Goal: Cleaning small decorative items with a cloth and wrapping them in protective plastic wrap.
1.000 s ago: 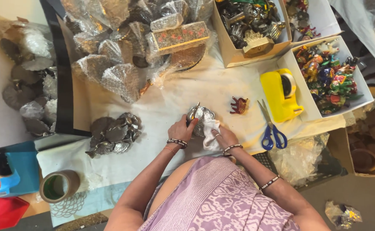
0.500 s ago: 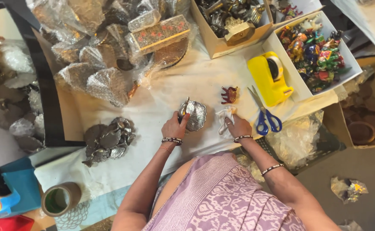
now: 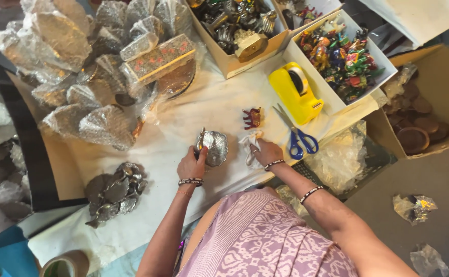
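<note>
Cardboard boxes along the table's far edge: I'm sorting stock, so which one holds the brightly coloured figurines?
The white box just beyond the yellow tape dispenser. Its contents are multicoloured; the box to its left holds dull metal pieces.

a craft packing workshop (boxes of figurines [image 3: 345,54], bubble-wrapped wares [image 3: 81,77], tape dispenser [image 3: 295,92])

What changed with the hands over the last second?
The hands, together on the silver dish at first, have parted. The left hand keeps the silver dish; the right hand moved right with the white cloth. Scissors and yellow tape dispenser stayed put.
</note>
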